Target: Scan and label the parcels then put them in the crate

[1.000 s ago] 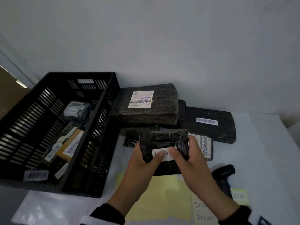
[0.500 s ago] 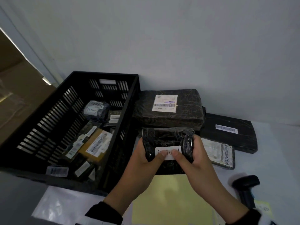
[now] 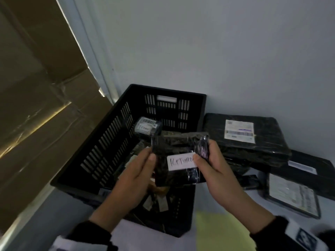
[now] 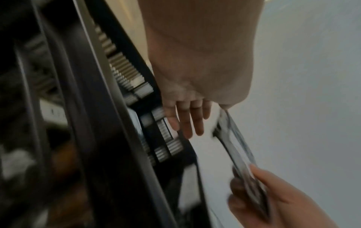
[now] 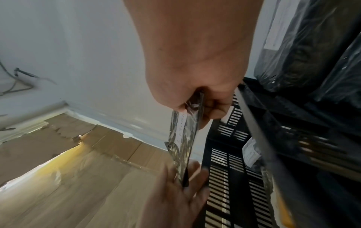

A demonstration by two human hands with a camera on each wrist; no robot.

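Observation:
A flat black plastic-wrapped parcel (image 3: 179, 147) with a white handwritten "RETURN" label (image 3: 181, 161) hangs upright over the black slotted crate (image 3: 101, 147). My left hand (image 3: 151, 160) pinches its left edge, thumb in front and fingers behind. My right hand (image 3: 199, 160) pinches the right edge, with the thumb on the label's end. The right wrist view shows the thin parcel (image 5: 185, 138) edge-on between my right hand (image 5: 201, 108) and my left hand (image 5: 181, 185). Several labelled parcels lie inside the crate, among them a small grey one (image 3: 147, 125).
A stack of black parcels stands right of the crate: a thick one (image 3: 244, 142) on top, a flat one (image 3: 308, 169) and a labelled one (image 3: 291, 196) lower down. A yellow sheet (image 3: 217, 232) lies near me. Taped cardboard (image 3: 36, 115) fills the left.
Both hands have carried the parcel leftward, from in front of the parcel stack to above the crate. The view has swung left with them.

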